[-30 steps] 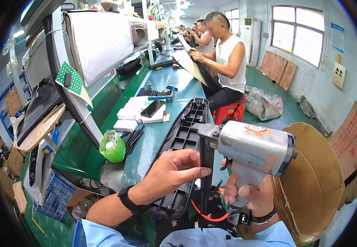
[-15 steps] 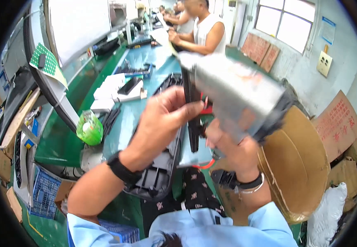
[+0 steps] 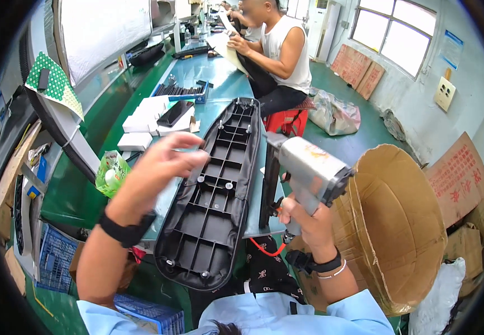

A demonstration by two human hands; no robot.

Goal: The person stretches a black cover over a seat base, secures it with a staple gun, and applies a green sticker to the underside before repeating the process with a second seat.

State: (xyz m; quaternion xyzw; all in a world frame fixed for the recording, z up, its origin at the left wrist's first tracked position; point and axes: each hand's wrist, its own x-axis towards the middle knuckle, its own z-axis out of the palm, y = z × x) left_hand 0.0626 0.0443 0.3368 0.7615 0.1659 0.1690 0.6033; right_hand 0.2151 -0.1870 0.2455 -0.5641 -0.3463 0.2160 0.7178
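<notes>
My right hand [image 3: 313, 219] is wrapped round the grip of a grey pneumatic staple gun [image 3: 311, 167], whose black magazine hangs down on its left side. A red air hose [image 3: 268, 251] runs from the bottom of the grip. Just left of the gun lies a long black padded seat [image 3: 204, 223], underside up, with a ribbed plastic base, metal studs and black cover material folded over its rim. My left hand [image 3: 166, 162], slightly blurred, hovers by the seat's left edge with fingers apart and nothing in them.
White boxes [image 3: 141, 120] with a dark phone [image 3: 176, 113] and a blue tray of black strips [image 3: 183, 89] stand on the bench beyond my left hand. A large cardboard box [image 3: 401, 223] stands open at right. Another person [image 3: 286, 44] sits working farther along the bench.
My left hand has let go of the staple gun's magazine and moved left. The gun has dropped lower in my right hand, and the seat is now fully in sight.
</notes>
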